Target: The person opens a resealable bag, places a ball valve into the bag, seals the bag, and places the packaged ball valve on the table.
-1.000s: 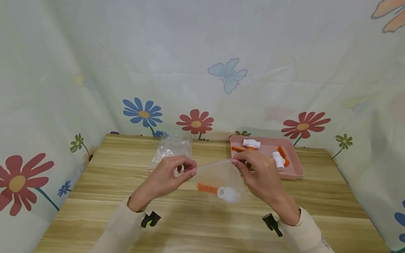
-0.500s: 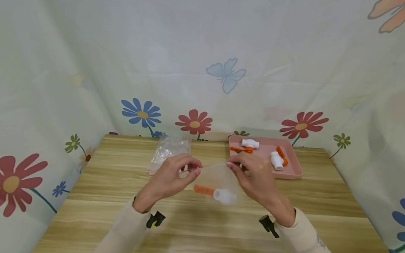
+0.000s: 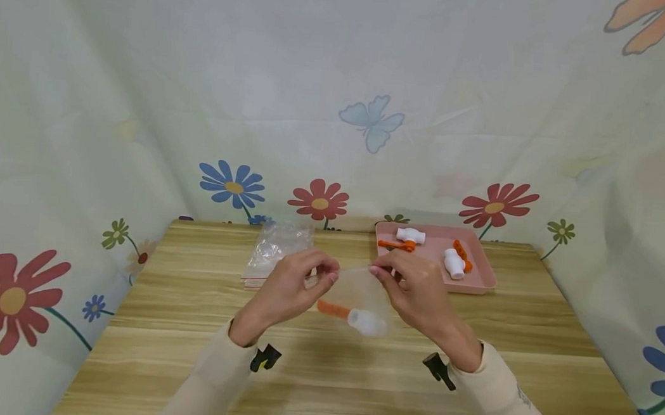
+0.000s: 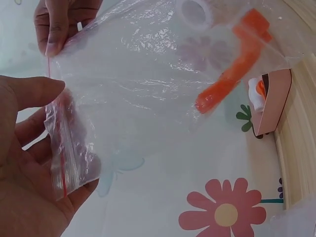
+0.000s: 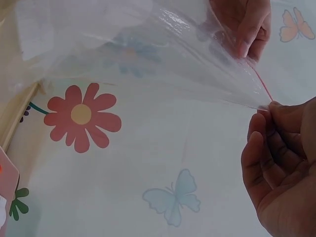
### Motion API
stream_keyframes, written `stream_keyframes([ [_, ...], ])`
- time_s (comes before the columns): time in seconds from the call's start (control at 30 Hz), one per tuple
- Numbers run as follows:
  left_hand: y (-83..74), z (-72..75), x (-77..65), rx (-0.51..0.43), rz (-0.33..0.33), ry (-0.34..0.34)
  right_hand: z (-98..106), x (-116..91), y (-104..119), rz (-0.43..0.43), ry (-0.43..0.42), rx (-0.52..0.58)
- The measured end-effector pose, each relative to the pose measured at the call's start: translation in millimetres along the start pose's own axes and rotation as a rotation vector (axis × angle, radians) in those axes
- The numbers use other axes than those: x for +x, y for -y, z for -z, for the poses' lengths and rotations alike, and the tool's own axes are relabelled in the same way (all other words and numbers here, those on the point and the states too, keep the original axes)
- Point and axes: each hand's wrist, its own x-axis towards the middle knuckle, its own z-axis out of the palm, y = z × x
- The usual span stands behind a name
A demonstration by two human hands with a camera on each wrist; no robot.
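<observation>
Between my hands hangs a clear zip-lock bag with a red line along its top edge. Inside it lies a white plastic ball valve with an orange handle. My left hand pinches the zip edge between thumb and fingers, and part of the edge bunches against those fingers in the left wrist view. At the other end of the zip, my right hand pinches the corner with thumb and forefinger. The bag is held above the wooden table.
A pink tray at the back right holds two more white valves, one at the back and one nearer, with orange handles. Flat clear bags lie at the back left. A flower-printed curtain surrounds the table.
My left hand has slid rightward along the zip edge toward my right hand, narrowing the gap between them. The bag with the valve has shifted slightly left.
</observation>
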Motion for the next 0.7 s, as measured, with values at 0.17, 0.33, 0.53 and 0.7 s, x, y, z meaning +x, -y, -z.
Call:
stream_keyframes([
  [0.17, -4.0, -4.4, 3.1, 0.002, -0.016, 0.002, -2.4, -1.0, 0.7, 0.007, 0.015, 0.003],
  [0.33, -7.8, -5.3, 5.0, 0.003, -0.034, -0.017, -3.2, -2.1, 1.9, -0.014, 0.030, 0.003],
  [0.53, -4.8, -1.4, 3.1, 0.005, 0.017, 0.023, -0.5, -1.4, -0.1, -0.008, 0.021, -0.018],
  [0.7, 5.3, 7.0, -2.2, 0.026, 0.047, 0.057, 6.6, -0.5, -4.5, 0.009, -0.028, -0.046],
])
